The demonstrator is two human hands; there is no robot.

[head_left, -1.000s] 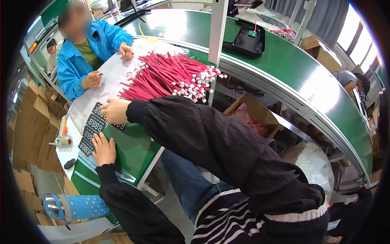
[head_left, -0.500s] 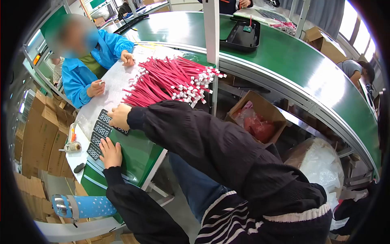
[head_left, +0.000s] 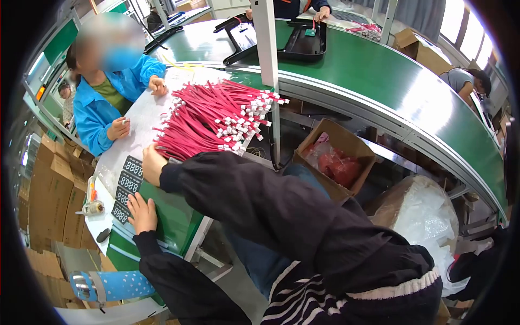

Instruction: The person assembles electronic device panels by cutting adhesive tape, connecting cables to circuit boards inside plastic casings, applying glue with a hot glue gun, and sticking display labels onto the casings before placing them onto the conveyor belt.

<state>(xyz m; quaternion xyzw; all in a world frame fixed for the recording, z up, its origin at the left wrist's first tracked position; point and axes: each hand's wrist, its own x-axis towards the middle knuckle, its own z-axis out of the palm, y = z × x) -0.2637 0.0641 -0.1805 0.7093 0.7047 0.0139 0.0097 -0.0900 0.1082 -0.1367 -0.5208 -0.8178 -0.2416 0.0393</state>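
My left hand [head_left: 143, 214] lies with fingers stretched out on the lower right edge of a column of black panels [head_left: 129, 181] printed with white digit segments. Just up and to the right, my right hand [head_left: 154, 164] is closed, its fingers curled at the left ends of a heap of red cables [head_left: 200, 119] with white connectors. Its fingertips are mostly hidden, so I cannot make out what they hold. Both hands are over the green table [head_left: 176, 216].
Across the table sits a person in a blue jacket [head_left: 89, 119], both hands near the cables. A spotted blue bottle [head_left: 127, 280] lies at the near left edge. A metal post [head_left: 266, 49] rises beyond the heap. A black tray [head_left: 303, 46] rests on the green conveyor [head_left: 374, 81].
My right hand has gone from above the panels to the cable ends. My left hand stays by the panels. At the back, a person's hand now reaches the black tray, and the view has shifted slightly.
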